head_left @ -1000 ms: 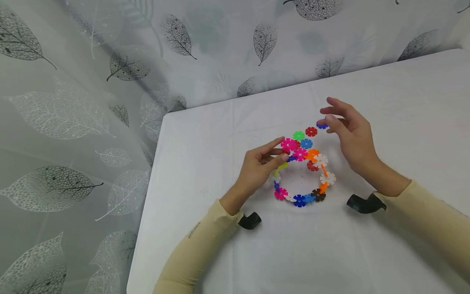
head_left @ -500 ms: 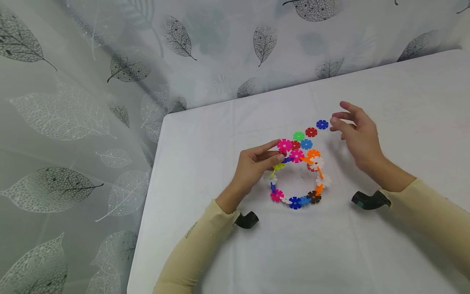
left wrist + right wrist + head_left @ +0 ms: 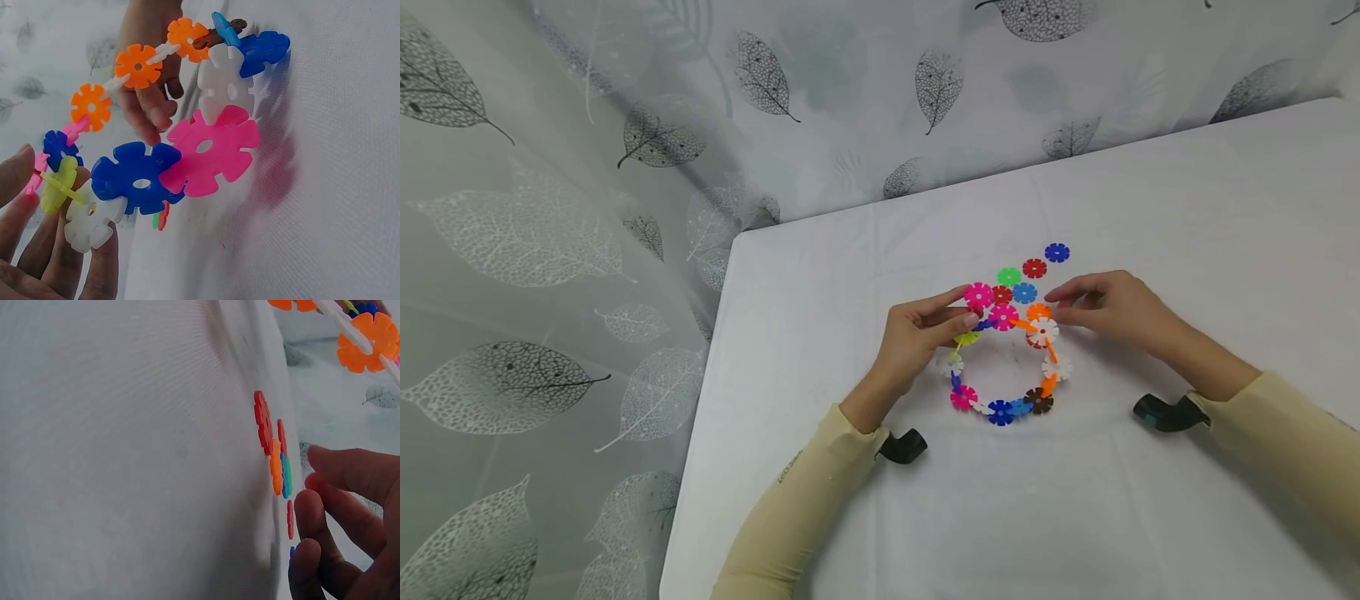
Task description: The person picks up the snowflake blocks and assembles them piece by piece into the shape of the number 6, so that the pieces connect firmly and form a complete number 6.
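My left hand [image 3: 917, 337] pinches a closed ring of interlocking snowflake discs [image 3: 964, 398] at its upper left, and the ring is raised off the cloth. In the left wrist view, the fingertips lie around a yellow disc [image 3: 58, 187] and a pink one, with a white disc [image 3: 94, 225] close by. My right hand [image 3: 1116, 312] hovers to the right, its fingers loosely bent and holding nothing. Its fingertips are near a loose orange disc [image 3: 1039, 312]. In the right wrist view, a red disc [image 3: 263, 423] lies flat beyond the bent fingers [image 3: 310, 509].
Behind the ring, more loose discs lie on the white tablecloth [image 3: 820, 275]: blue [image 3: 1057, 252], red [image 3: 1034, 268], green [image 3: 1009, 277] and light blue [image 3: 1025, 292]. A leaf-patterned curtain [image 3: 655, 208] borders the table. Dark wrist cameras [image 3: 904, 447] stick out below both sleeves.
My right hand first drew back rightward from the blue disc, then came down and toward the orange disc. The left hand shifted slightly left with the ring.
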Action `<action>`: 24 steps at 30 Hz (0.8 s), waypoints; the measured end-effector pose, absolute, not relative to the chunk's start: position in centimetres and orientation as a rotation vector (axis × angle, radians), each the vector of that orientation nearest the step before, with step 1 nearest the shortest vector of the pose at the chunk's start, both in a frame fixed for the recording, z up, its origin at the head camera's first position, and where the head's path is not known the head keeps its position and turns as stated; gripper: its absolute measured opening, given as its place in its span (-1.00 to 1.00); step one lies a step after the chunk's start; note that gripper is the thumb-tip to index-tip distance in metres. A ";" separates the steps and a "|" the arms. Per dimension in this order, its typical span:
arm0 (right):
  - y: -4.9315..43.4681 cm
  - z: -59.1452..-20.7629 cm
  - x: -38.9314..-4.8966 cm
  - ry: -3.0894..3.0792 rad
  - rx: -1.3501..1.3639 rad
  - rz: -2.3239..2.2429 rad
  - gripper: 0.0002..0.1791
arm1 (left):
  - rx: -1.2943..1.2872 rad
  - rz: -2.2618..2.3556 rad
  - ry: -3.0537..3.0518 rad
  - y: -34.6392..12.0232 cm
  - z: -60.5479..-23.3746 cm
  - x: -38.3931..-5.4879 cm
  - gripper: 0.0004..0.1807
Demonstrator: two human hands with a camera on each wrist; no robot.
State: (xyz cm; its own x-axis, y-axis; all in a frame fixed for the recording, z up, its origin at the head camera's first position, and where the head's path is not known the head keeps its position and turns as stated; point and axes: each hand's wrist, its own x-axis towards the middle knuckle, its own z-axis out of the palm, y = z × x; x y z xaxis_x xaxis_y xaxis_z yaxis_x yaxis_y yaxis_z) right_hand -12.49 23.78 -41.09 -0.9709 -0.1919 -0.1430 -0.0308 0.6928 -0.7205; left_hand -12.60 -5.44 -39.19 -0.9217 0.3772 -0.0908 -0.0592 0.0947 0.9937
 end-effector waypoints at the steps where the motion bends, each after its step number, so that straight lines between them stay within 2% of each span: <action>1: 23.7 -41.1 -12.5 2.692 -0.218 -1.120 -0.62 | 0.313 1.891 2.057 -5.5 -39.2 -12.6 -0.53; 3: 23.6 -41.1 -12.5 2.674 -0.276 -1.091 -0.64 | 0.314 1.889 2.059 -5.5 -39.2 -12.6 -0.54; 10: 22.6 -41.0 -12.2 2.639 -0.357 -0.995 -0.51 | 0.328 1.896 2.047 -5.5 -39.4 -12.7 -0.53; 24: 21.8 -40.4 -12.6 2.573 -0.414 -0.948 -0.50 | 0.378 1.891 2.036 -5.5 -39.4 -12.5 -0.54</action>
State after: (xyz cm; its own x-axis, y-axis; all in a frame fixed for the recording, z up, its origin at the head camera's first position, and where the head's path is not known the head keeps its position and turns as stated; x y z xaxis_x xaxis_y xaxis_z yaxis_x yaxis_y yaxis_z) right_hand -12.63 21.80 -40.37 -0.8900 -0.3907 -0.2352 -0.1447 0.7310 -0.6668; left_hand -12.55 -5.53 -39.42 -0.9082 0.4136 -0.0639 -0.0331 0.0811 0.9962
